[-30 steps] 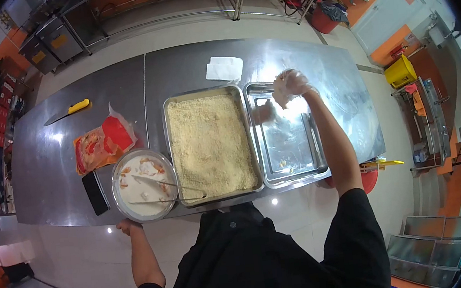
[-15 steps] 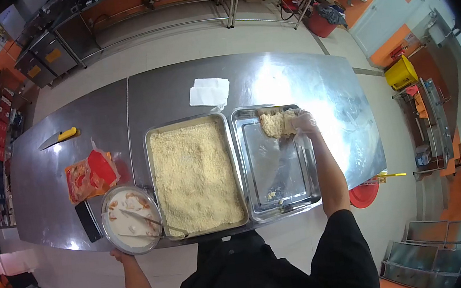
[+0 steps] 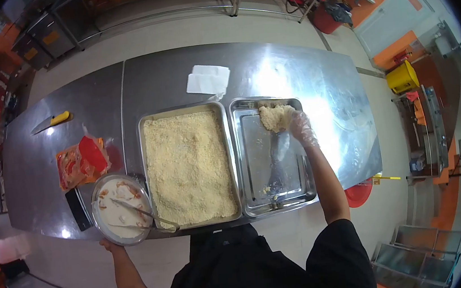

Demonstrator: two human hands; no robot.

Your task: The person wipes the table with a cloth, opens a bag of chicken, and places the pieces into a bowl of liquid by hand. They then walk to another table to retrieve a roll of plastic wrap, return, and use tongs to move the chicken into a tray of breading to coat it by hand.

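Observation:
My right hand (image 3: 301, 128), in a clear plastic glove, has its fingers closed around the near end of a crumb-coated piece of food (image 3: 274, 118). The piece is at the far end of a shallow metal tray (image 3: 253, 207); its contact with the tray floor is hard to judge. My left hand (image 3: 109, 245) grips the near edge of a round bowl (image 3: 104, 233), its fingers partly hidden beneath. White batter with orange-brown pieces fills the bowl, and metal tongs (image 3: 135, 209) lean across it. Between the hands stands a tray of pale breadcrumbs (image 3: 187, 166).
Left on the steel table (image 3: 92, 131) lie a yellow-handled knife (image 3: 52, 122), a red-and-clear food packet (image 3: 82, 162) and a dark flat object (image 3: 78, 209) beside the bowl. White paper sheets (image 3: 208, 79) lie behind the trays. A red tub (image 3: 359, 193) stands beyond the right edge.
The view has shifted slightly, moving the table up and left. My right hand has turned, its glove now more upright beside the coated piece. My left hand stays at the bowl.

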